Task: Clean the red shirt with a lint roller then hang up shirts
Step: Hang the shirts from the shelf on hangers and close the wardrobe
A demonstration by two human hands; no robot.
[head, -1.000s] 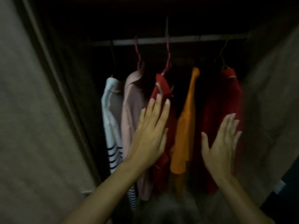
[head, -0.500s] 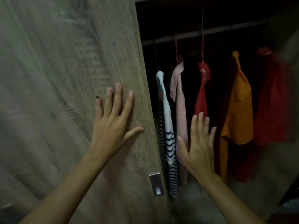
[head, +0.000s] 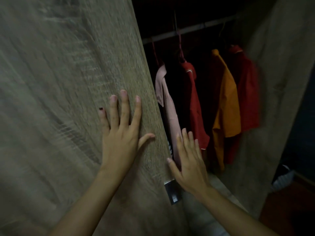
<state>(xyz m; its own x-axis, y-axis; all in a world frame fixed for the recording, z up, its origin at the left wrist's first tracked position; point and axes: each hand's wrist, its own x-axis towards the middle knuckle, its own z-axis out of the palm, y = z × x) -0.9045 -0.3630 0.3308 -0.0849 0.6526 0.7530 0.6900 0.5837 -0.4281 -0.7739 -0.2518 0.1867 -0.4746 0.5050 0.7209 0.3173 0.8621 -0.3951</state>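
Red short-sleeved shirts [head: 194, 106] are hung with pink [head: 167, 106] and orange [head: 226, 106] shirts inside a dark wooden wardrobe [head: 279, 82]. Its grey wood-grain door [head: 68, 82] is pressed by the flat, spread left hand [head: 121, 138]; the right hand [head: 189, 164] is held open, fingers straight.

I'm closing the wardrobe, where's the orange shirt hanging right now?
In the head view, the orange shirt hangs on the rail right of centre, between two red shirts.

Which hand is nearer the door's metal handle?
Right. The right hand hovers just above the metal handle; the left hand presses flat on the door, farther left.
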